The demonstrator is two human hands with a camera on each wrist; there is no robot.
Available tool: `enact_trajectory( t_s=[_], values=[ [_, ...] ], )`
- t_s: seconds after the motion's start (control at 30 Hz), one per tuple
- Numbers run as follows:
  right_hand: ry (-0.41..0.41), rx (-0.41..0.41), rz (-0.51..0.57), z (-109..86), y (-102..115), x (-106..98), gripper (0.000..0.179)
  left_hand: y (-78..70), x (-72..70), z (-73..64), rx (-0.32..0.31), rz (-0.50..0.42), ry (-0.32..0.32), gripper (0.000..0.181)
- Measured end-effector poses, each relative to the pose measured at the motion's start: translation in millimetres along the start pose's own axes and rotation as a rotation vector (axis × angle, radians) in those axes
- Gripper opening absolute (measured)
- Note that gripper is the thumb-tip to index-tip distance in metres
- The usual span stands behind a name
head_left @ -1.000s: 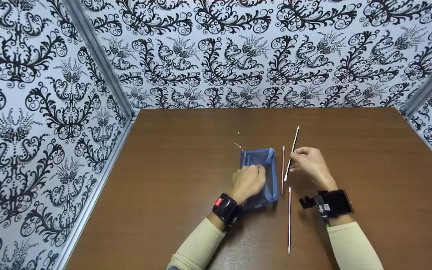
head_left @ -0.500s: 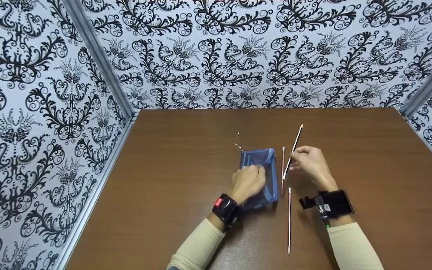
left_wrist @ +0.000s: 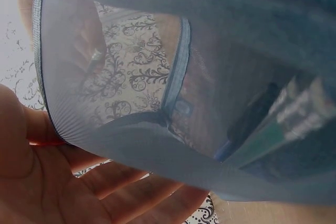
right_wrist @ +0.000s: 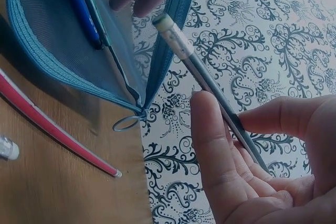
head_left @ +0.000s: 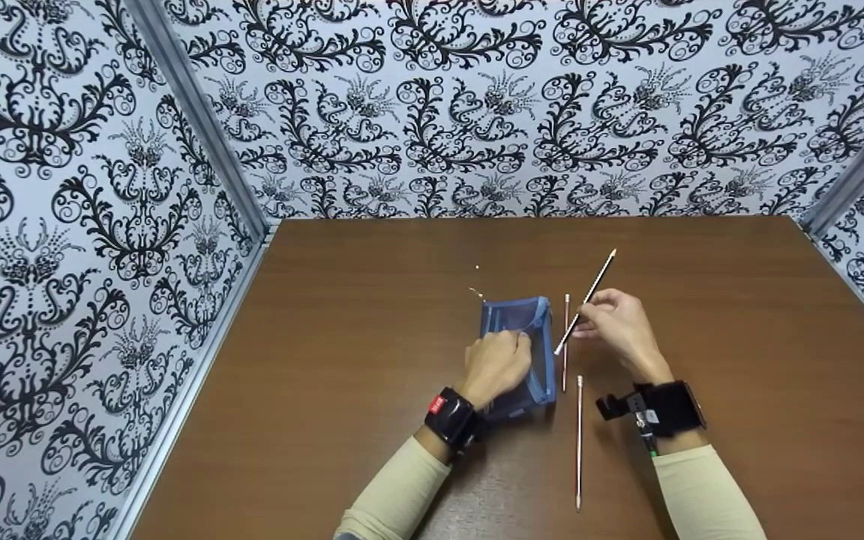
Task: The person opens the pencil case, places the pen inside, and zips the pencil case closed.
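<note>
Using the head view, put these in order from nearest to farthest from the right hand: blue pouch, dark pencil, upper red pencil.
1. Dark pencil, pinched in the right hand.
2. Upper red pencil, lying just to that hand's left.
3. Blue pouch, farther left, beyond the upper red pencil.

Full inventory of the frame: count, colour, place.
table: 1, brown, beneath
walls: 3, black scrolls on white, around table
posts: 2, grey, wall corners
pouch: 1, blue mesh, over table
pouch contents: count unclear, blue and green, inside
dark pencil: 1, black and white, beside pouch
red pencils: 2, red and white, on table
wrist devices: 2, black, one per wrist
sleeves: 2, cream, forearms
left hand: 1, bare, gripping pouch
right hand: 1, bare, pinching dark pencil
</note>
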State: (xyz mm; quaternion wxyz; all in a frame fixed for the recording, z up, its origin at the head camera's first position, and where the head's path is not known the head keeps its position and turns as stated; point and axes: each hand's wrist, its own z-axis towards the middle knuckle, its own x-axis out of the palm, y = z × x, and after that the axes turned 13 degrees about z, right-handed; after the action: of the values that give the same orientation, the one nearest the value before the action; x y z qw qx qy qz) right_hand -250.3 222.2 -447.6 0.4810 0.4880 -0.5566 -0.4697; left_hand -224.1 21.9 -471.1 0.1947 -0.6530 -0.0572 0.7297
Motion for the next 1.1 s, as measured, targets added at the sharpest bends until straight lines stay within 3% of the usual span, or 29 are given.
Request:
enact_trajectory(
  t_s=[0.27, 0.53, 1.1],
  values=[
    [-0.006, 0.008, 0.015, 1.3, -0.7, 2.5, 0.027, -0.8, -0.9, 0.2, -0.005, 0.011, 0.007, 0.045],
    [-0.013, -0.005, 0.022, 0.0, -1.6, 5.3, 0.018, -0.1, -1.0, 0.2, 0.002, -0.004, 0.023, 0.045],
    [0.022, -0.021, 0.07, -0.1, -4.2, 10.1, 0.021, -0.3, 0.1, 0.3, 0.008, 0.014, 0.004, 0.042]
  ],
)
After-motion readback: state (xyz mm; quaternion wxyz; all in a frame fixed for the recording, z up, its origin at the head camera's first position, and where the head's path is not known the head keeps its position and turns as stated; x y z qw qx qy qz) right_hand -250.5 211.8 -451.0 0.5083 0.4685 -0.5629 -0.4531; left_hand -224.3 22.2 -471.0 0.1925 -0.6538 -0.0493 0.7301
